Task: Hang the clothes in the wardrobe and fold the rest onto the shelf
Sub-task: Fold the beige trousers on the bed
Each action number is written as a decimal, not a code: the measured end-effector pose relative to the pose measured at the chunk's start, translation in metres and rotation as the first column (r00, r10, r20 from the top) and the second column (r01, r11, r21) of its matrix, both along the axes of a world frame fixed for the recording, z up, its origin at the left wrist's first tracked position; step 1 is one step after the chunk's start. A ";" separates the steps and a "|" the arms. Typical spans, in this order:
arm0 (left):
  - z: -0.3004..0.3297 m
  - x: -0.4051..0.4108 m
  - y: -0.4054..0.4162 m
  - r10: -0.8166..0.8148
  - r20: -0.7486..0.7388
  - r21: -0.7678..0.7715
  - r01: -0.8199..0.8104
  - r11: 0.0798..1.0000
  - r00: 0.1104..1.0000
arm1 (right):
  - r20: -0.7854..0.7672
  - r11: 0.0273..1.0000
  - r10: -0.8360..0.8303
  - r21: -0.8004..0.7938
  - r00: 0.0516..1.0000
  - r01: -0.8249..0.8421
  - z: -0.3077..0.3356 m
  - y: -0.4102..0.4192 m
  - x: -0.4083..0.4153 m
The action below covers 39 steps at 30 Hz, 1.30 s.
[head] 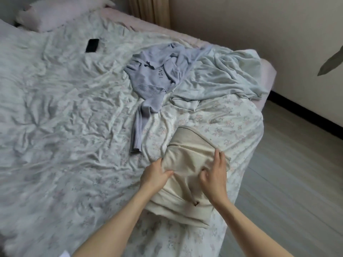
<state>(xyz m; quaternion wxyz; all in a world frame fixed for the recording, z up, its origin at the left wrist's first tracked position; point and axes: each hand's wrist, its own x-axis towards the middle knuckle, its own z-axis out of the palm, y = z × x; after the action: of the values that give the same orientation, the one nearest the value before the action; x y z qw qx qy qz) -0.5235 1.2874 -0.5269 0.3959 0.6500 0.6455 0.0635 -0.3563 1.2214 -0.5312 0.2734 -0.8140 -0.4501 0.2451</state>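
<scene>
Beige garment: partly folded, lying on the near right part of the bed, close to its edge; a drawstring end shows near its lower fold.
Left hand: at the garment's left edge, thumb on top and the other fingers tucked under, pinching the cloth.
Right hand: on top of the garment's right side, fingers spread towards the far edge, thumb curled into a crease; whether it grips or only presses, one cannot tell.
Blue sweatshirt: crumpled farther up the bed, one sleeve trailing towards the beige garment, apart from it.
Pale green blanket: rumpled just right of the sweatshirt.
Phone: dark, flat on the sheet near the pillow.
Floor: grey boards right of the bed.
</scene>
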 end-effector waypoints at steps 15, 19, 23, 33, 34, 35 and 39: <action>0.250 -0.162 -0.068 0.075 -0.481 0.819 0.417 0.395 0.873 | 0.662 0.366 0.729 -0.166 0.172 -0.916 0.225 0.052 -0.107; 0.287 -0.229 -0.115 0.242 -0.360 0.890 0.253 0.380 0.901 | 0.481 0.319 0.824 0.041 0.298 -0.947 0.277 0.022 -0.168; 0.310 -0.294 -0.181 0.351 -0.264 0.922 0.128 0.366 0.898 | 0.209 0.348 0.889 0.274 0.409 -0.897 0.302 -0.030 -0.230; 0.325 -0.413 -0.321 0.645 -0.136 0.857 -0.237 0.458 0.752 | 0.078 0.276 0.882 0.713 0.465 -0.645 0.331 -0.131 -0.384; 0.327 -0.423 -0.332 0.674 -0.138 0.836 -0.280 0.472 0.726 | 0.100 0.248 0.884 0.728 0.456 -0.640 0.335 -0.135 -0.398; 0.329 -0.435 -0.348 0.708 -0.168 0.798 -0.327 0.507 0.686 | 0.125 0.211 0.892 0.735 0.435 -0.644 0.339 -0.140 -0.416; 0.334 -0.471 -0.379 0.779 -0.005 0.591 -0.627 0.508 0.627 | 0.157 0.167 0.894 0.752 0.419 -0.637 0.350 -0.141 -0.461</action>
<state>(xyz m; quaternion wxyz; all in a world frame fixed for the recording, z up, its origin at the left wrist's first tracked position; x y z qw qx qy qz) -0.9941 0.9084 -0.1928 0.0439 0.4122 0.8562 0.3084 -0.8170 1.0801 -0.1809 0.4706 -0.2290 -0.8046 0.2806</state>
